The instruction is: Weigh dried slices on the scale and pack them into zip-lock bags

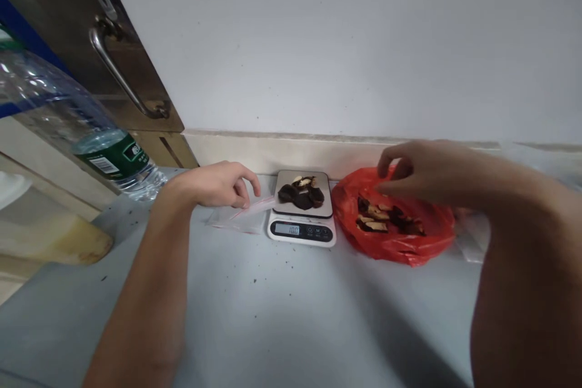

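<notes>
A small white digital scale (302, 231) stands against the wall, its display showing what looks like 10.0. Several dark brown dried slices with pale insides (302, 194) lie on its metal plate. My left hand (222, 185) is loosely curled, fingers apart, over a clear zip bag (245, 216) left of the scale; whether the fingertips touch the bag I cannot tell. To the right, my right hand (411, 171) hovers over an open red plastic bag (400, 248), thumb and fingers apart with nothing visible between them. More dried slices (373, 218) lie inside the red bag.
A large water bottle (109, 145) with a green label stands at the left, near a clear container (68, 239) with yellowish contents. Behind is a metal door with a handle (122, 79). Dark crumbs dot the grey tabletop (254, 327). Clear plastic (473, 236) lies right of the red bag.
</notes>
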The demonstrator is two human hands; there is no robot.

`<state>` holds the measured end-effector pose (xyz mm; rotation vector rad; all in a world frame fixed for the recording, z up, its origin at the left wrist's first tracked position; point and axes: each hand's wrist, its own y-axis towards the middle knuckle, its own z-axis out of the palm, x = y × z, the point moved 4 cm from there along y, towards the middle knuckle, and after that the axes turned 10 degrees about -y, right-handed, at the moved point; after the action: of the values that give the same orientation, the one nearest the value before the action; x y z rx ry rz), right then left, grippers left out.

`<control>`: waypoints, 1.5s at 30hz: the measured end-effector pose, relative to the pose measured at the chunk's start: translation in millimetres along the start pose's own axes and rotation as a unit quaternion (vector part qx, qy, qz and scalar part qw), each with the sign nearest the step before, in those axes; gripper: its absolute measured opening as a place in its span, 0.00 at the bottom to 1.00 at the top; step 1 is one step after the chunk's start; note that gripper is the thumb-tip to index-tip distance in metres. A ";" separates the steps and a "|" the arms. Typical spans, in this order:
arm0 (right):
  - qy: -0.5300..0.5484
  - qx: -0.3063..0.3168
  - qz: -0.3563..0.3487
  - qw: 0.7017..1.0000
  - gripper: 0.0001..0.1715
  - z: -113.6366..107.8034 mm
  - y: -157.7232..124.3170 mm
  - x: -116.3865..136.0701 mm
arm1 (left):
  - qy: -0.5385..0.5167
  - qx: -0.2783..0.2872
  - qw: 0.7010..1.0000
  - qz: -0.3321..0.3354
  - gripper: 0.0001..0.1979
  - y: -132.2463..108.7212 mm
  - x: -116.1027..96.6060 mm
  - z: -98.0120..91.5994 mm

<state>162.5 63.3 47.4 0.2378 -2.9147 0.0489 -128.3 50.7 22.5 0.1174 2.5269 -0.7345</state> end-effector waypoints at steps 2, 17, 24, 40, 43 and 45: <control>-0.021 0.014 0.015 1.000 0.04 0.9 -1.2 13.5 | -0.012 -0.017 1.000 0.012 0.09 -2.2 -2.4 -1.2; 0.384 0.045 -0.108 0.916 0.07 61.2 18.1 97.5 | -0.175 -0.129 0.966 0.141 0.18 -1.4 -20.6 -8.3; 0.430 0.074 -0.082 0.896 0.14 55.3 14.8 90.9 | -0.223 -0.151 0.950 0.158 0.17 -1.4 -27.3 -7.4; 0.395 -0.023 -0.210 0.894 0.12 42.7 16.5 83.3 | -0.007 -0.155 0.950 0.271 0.62 -9.8 -43.2 6.4; 0.392 -0.025 -0.230 0.891 0.09 40.0 17.4 80.8 | -0.009 -0.157 0.950 0.271 0.54 -6.4 -39.6 5.2; 0.390 -0.028 -0.222 0.893 0.12 39.1 18.7 76.9 | -0.007 -0.174 0.950 0.258 0.47 -7.1 -37.1 1.3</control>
<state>77.1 67.8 25.7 0.6861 -2.0059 -0.0139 -97.0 46.1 43.2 0.6168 2.4060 -0.0789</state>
